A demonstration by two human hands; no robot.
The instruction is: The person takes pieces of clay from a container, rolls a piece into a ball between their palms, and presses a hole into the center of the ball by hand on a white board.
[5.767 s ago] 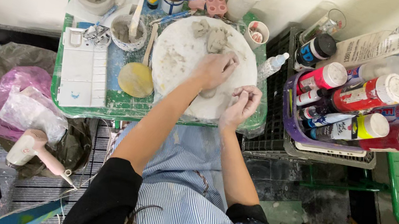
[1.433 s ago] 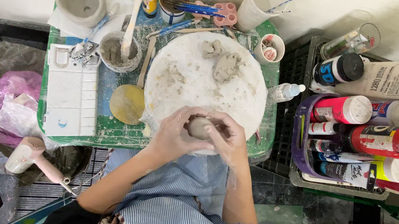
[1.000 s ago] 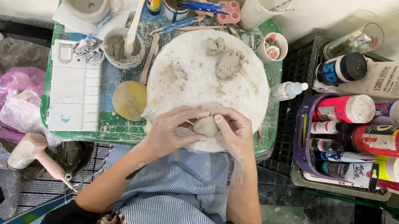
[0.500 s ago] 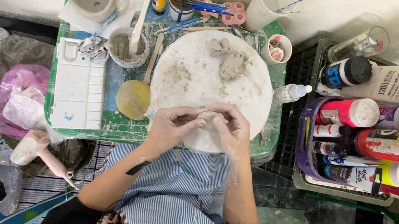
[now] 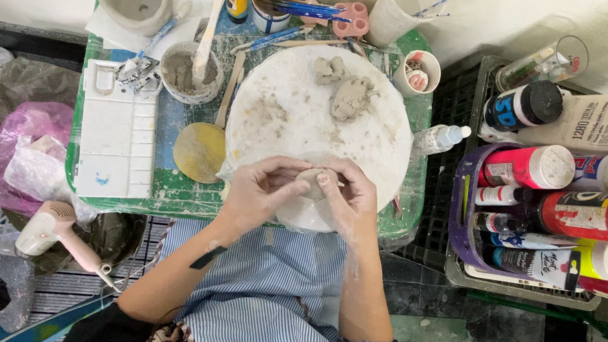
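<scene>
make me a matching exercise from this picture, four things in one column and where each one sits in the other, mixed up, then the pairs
Things:
1. small clay lump
2. white paint palette
3. hair dryer
4. yellow round sponge

Places:
A. on the green table, just left of the white round board
B. pinched between the left hand and right hand
C. below the table's near left corner, down by the floor
D. at the left end of the table, near its front edge

Pairs: 1-B, 2-D, 3-C, 4-A
</scene>
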